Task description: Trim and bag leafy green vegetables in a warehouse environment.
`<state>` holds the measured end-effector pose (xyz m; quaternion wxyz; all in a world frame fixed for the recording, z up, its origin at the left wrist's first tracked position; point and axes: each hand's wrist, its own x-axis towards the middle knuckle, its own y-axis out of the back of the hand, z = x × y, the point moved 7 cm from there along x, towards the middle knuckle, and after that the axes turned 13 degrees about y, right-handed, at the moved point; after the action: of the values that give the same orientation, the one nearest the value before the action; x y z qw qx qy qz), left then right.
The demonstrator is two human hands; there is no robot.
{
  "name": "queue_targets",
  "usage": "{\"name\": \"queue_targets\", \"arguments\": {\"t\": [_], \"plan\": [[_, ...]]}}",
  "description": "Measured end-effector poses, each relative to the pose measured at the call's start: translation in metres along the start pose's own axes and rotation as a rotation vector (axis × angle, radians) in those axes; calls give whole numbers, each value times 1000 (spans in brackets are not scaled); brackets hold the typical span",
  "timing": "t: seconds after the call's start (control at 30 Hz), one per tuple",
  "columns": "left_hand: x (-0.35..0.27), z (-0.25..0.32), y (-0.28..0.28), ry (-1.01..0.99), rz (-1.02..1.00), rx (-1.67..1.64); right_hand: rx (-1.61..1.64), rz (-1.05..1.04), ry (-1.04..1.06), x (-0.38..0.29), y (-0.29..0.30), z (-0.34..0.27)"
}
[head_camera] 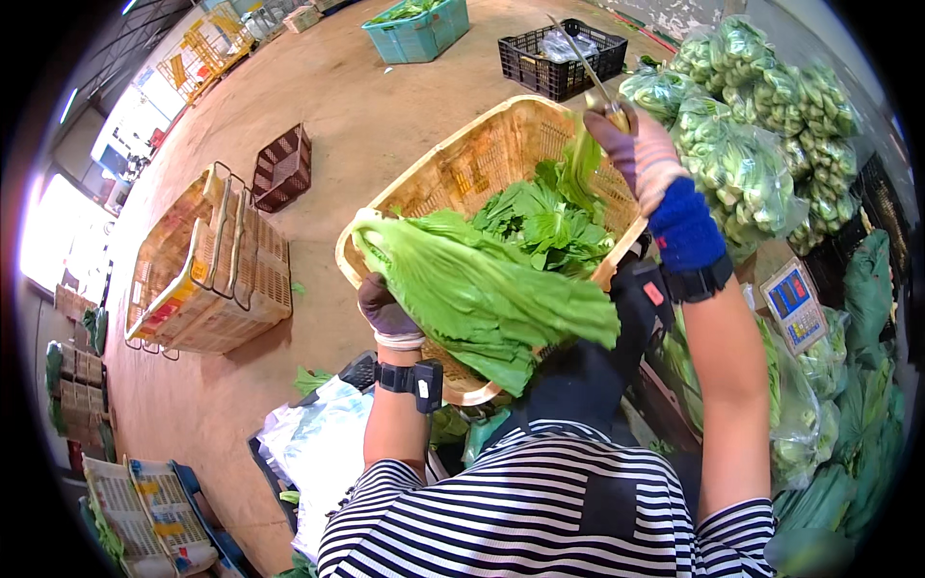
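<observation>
A large head of leafy mustard greens (477, 282) lies across the near side of a yellow plastic basket (433, 173), its pale cut end toward the left. My gloved left hand (389, 307) grips it from below, near that end. Above the basket's right side, my gloved right hand (636, 148) holds a knife (578, 54) by its handle, blade pointing up and away. A single green leaf (580, 170) hangs just below that hand; whether the fingers hold it cannot be told. Loose green leaves (542, 220) lie inside the basket.
Bagged green vegetables (751, 152) are piled at right, near a digital scale (793, 303). Stacked yellow baskets (217, 274) and a brown crate (283, 170) stand at left. Farther off are a teal tub (419, 36) and a black crate (535, 68). White plastic sheeting (318, 441) lies by my left arm.
</observation>
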<state>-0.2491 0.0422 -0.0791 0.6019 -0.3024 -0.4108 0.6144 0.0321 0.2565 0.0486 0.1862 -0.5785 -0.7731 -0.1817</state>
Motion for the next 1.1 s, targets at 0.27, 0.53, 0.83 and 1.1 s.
{"name": "queue_targets", "arguments": {"t": [0.27,0.53,0.83,1.1], "plan": [[8,0,-29,-1,-194,-88,477,-57,-386,-66,-10,83],[18,-16,16,131,50,-84,185,-196,-410,-96,-45,45],[15,-23,-17,177,41,-28,305,-123,-495,-117,-24,77],[16,-73,-78,243,44,312,555,-139,-304,-117,-105,-4]]}}
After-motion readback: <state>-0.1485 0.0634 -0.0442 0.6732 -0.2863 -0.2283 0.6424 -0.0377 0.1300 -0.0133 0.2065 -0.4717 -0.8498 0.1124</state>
